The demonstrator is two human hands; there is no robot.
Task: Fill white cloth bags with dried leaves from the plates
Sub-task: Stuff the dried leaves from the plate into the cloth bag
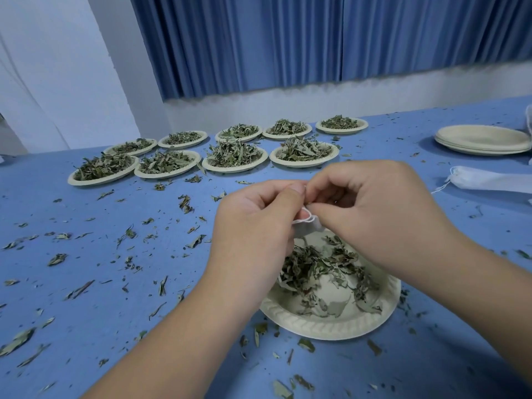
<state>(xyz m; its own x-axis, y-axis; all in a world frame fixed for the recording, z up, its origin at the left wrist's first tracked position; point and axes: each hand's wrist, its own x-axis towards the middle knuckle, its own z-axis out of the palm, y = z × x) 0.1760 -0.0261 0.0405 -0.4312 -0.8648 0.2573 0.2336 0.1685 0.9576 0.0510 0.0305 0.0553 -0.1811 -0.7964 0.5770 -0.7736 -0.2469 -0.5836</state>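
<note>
- Cloth bag (308, 227) mostly hidden between left hand (253, 223) and right hand (374, 203); only its puckered mouth shows.
- Near plate (331, 331) covered on its left by the left wrist.
- Right edge cuts off the empty plate stack (483, 139) and another white bag (489, 180).

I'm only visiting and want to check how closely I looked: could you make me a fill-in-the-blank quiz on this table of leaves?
1. The left hand and the right hand both pinch a small ____ cloth bag.
2. Beyond the hands, ____ plates of dried leaves stand in two rows.
3. The tablecloth is ____ in colour.
4. The stack of plates at the right is ____, with no leaves on it.

Missing words: white, nine, blue, empty.
</note>
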